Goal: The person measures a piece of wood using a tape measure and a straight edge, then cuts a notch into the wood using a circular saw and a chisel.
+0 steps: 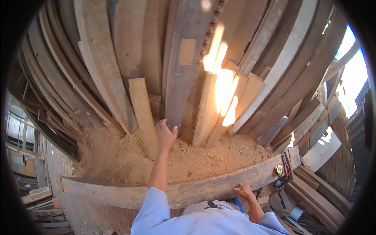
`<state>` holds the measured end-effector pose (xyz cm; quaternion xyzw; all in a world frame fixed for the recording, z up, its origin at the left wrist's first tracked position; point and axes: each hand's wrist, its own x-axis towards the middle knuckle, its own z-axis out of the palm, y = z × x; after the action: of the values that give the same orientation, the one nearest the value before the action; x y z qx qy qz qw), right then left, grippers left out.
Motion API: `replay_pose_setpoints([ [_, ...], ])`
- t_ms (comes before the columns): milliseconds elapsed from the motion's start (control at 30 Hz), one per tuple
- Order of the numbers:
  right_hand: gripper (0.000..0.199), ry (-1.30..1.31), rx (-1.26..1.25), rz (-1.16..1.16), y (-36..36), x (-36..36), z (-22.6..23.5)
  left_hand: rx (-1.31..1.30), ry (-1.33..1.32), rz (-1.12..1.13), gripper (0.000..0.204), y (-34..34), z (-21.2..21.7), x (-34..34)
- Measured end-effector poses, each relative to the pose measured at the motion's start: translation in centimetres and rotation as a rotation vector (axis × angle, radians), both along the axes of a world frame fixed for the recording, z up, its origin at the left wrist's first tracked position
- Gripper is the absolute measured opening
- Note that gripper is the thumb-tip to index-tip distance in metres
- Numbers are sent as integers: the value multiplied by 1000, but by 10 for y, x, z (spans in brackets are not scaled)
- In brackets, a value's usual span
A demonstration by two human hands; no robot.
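- Two hands at work, taken from left to right across the timber stack.
- Far left, dark long planks (58, 78) lean in a fan, their feet buried in the sawdust heap (113, 152).
- Next comes a pale short board (143, 113), standing nearly upright with its long axis running up and down; its foot sits in the sawdust.
- Left hand (165, 135) is up at full arm's reach, fingers spread and loose, gripping nothing; it sits just right of that pale board and just below the foot of a tall grey plank (180, 74).
- Which of the two it touches, I cannot tell; the grey plank's bottom edge looks closest to the fingertips.
- Open room: only sawdust lies below the hand, while boards crowd both sides.
- Right of centre, sunlit pale boards (219, 105) lean close together, well apart from either hand.
- Low across the view runs a heavy weathered beam (188, 190), long axis left to right, between the person and the stack.
- Right hand (246, 192) rests flat on the beam's near edge, fingers draped over it, bracing rather than clenched.
- Far right, a yellow tape measure (279, 169) sits on the beam's end.
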<state>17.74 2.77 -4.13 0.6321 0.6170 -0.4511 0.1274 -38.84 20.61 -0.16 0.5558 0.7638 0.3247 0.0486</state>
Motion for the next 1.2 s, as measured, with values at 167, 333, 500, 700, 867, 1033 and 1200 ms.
replay_pose_setpoints([
  [167,89,-17,-115,-17,4,1,19,-66,-232,-267,90,120,60,101],
  [333,90,-69,15,-44,-12,-10,7,-25,-315,-207,106,233,64,113],
  [500,87,-89,-32,-107,-17,-6,12,-287,-488,-245,65,247,84,132],
  [700,79,-108,-45,-25,0,-18,13,-31,-328,-139,50,189,69,100],
  [867,64,-15,-200,-35,30,5,5,14,-436,-71,46,93,76,113],
  [1033,67,-46,51,-7,87,-29,7,136,-599,-74,47,40,72,119],
  [1200,71,95,156,49,124,-102,71,239,-783,-139,46,8,61,117],
])
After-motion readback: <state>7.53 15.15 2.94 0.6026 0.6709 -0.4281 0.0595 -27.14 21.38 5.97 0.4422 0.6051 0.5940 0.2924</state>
